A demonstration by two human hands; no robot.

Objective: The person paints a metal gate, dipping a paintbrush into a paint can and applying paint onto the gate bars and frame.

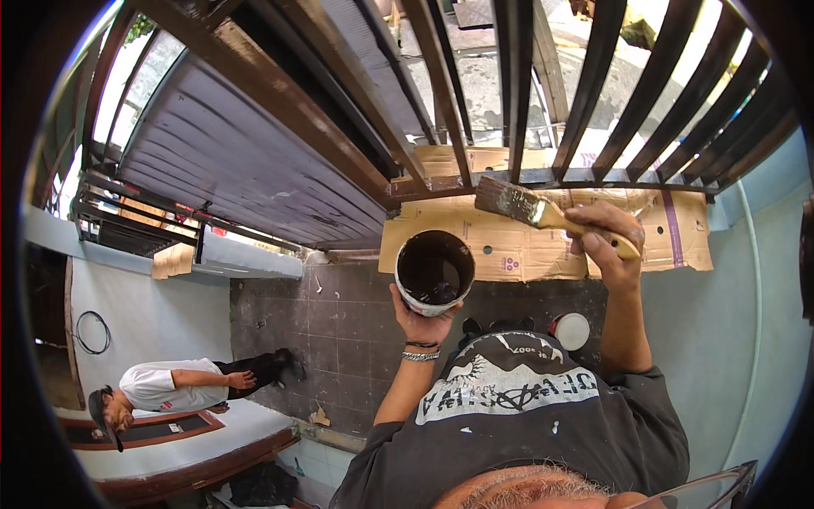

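My left hand [425, 321] holds a white tub [427, 308] of dark paint [439, 270] from below and around its side. In my right hand [607, 238] is a flat paintbrush [559, 217] with a pale wooden handle. Its wide bristles [505, 198] are coated dark and point left, overlapping in view the bottom rail [439, 184] of a dark metal railing. Whether the bristles touch the rail I cannot tell. Upright dark bars [518, 95] rise from that rail.
Flattened cardboard [445, 216] lies under the railing. A white lidded container [572, 331] stands on the dark tiled floor [337, 318] by my feet. At left a person [184, 383] in a white shirt and cap stands near the wall. A corrugated panel [254, 153] adjoins the bars.
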